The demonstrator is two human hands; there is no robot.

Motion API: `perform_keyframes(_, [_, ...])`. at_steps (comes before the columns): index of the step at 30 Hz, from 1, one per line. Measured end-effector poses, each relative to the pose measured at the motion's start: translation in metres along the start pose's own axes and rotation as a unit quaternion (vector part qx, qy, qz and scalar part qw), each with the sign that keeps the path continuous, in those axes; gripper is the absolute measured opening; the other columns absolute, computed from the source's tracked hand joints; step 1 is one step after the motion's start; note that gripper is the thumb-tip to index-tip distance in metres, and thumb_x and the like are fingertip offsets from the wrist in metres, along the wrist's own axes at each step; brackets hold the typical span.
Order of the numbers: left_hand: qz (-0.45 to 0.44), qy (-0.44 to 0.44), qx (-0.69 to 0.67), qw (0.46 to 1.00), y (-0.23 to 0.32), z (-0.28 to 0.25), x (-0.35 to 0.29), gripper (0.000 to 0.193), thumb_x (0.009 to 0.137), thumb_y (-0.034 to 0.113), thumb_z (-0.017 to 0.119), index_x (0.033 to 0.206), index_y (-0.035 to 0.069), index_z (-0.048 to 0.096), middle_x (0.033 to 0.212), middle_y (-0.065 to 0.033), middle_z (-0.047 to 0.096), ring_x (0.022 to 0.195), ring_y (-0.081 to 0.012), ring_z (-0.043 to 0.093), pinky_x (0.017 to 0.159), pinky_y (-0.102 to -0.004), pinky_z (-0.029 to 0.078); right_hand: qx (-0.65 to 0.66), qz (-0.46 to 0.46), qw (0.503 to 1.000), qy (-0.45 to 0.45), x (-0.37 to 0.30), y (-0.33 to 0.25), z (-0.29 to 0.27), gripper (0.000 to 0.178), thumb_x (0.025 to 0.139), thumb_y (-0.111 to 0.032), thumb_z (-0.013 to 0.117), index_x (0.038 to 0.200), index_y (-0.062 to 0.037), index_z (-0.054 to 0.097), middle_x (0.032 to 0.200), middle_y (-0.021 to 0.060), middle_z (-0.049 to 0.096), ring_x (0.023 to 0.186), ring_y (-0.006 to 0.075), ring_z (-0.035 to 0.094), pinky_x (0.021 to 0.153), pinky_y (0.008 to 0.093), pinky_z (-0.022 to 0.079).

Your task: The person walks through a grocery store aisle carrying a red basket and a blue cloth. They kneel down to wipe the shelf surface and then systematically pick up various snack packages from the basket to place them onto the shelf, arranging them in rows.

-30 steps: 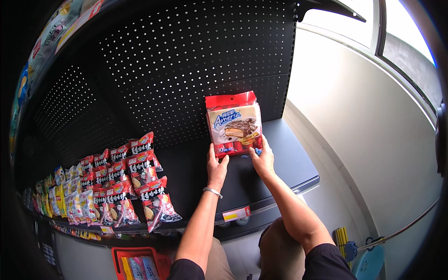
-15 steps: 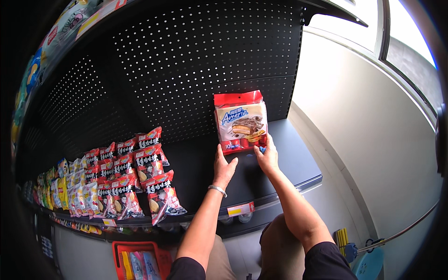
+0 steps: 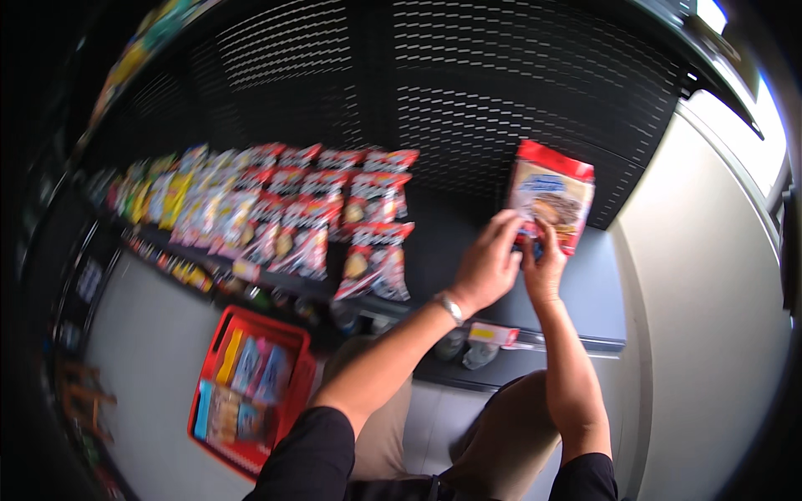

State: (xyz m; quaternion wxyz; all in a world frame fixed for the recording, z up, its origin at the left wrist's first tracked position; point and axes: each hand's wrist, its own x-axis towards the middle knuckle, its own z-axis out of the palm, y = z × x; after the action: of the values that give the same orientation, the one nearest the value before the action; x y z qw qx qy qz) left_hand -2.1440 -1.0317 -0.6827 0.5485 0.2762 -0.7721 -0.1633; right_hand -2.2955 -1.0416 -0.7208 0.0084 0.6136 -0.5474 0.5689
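A red and cream pack of chocolate-coated cakes (image 3: 572, 192) stands upright on the black shelf (image 3: 447, 196), near its right end. Both hands are close together in front of the pack's lower part. My right hand (image 3: 545, 271) has its fingers bent around a small blue thing (image 3: 537, 248), too blurred to name. From the left, my left hand (image 3: 487, 265), with a pale band on the wrist, reaches to the right fingertips. Its fingers point toward the blue thing, but motion blur hides whether they grip it.
Rows of red and black snack bags (image 3: 372, 259) fill the shelf to the left, with white and yellow bags (image 3: 175, 200) beyond. A red basket (image 3: 302, 376) holding packages is on the floor. A price tag (image 3: 493, 334) hangs on the shelf edge; a pale wall (image 3: 710, 275) rises at right.
My view has swung left and down, bringing more of the red basket into sight. Both hands have come off the cake pack's lower sides and drawn together in front of it.
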Motion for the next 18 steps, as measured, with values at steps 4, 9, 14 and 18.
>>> perform_keyframes(4, [0.045,-0.003,-0.014,0.999,0.064,-0.076,-0.042,0.052,0.082,-0.001,0.061,0.132,0.000,0.048,0.139,-0.0207,0.046,0.127,-0.0387,0.049,0.105,-0.0414,0.042,0.008,-0.118,0.993,-0.016,-0.007,-0.019,0.013,0.033,0.089,-0.012,0.068,0.120,-0.0026,0.060,0.091,0.0202,0.069,0.082,0.0289,0.067,0.076,0.0358,0.052])
perform_keyframes(9, [-0.039,0.048,0.158,0.986,0.090,-0.196,-0.173,0.039,0.082,-0.003,0.063,0.121,0.001,0.059,0.129,-0.0165,0.057,0.117,-0.0311,0.058,0.098,-0.0372,0.047,0.035,-0.071,0.990,-0.114,-0.016,-0.023,0.021,0.030,0.092,-0.015,0.066,0.117,0.0000,0.062,0.095,0.0180,0.070,0.084,0.0228,0.068,0.078,0.0344,0.053])
perform_keyframes(14, [-0.383,0.307,0.015,0.871,0.058,-0.248,-0.290,0.020,0.092,-0.002,0.059,0.112,0.002,0.060,0.111,-0.0055,0.066,0.099,-0.0136,0.063,0.087,-0.0263,0.050,0.079,0.104,0.952,-0.277,-0.028,-0.015,0.043,0.038,0.092,-0.021,0.066,0.123,-0.0012,0.060,0.105,0.0131,0.068,0.099,0.0184,0.064,0.090,0.0328,0.048])
perform_keyframes(18, [-0.454,0.318,0.070,0.830,0.057,-0.264,-0.361,0.020,0.089,-0.005,0.060,0.107,0.000,0.061,0.099,-0.0021,0.064,0.088,-0.0084,0.060,0.078,-0.0209,0.049,0.213,0.194,0.883,-0.370,-0.049,-0.058,0.079,0.056,0.092,-0.022,0.068,0.140,-0.0044,0.045,0.116,0.0136,0.065,0.100,0.0166,0.061,0.084,0.0285,0.051])
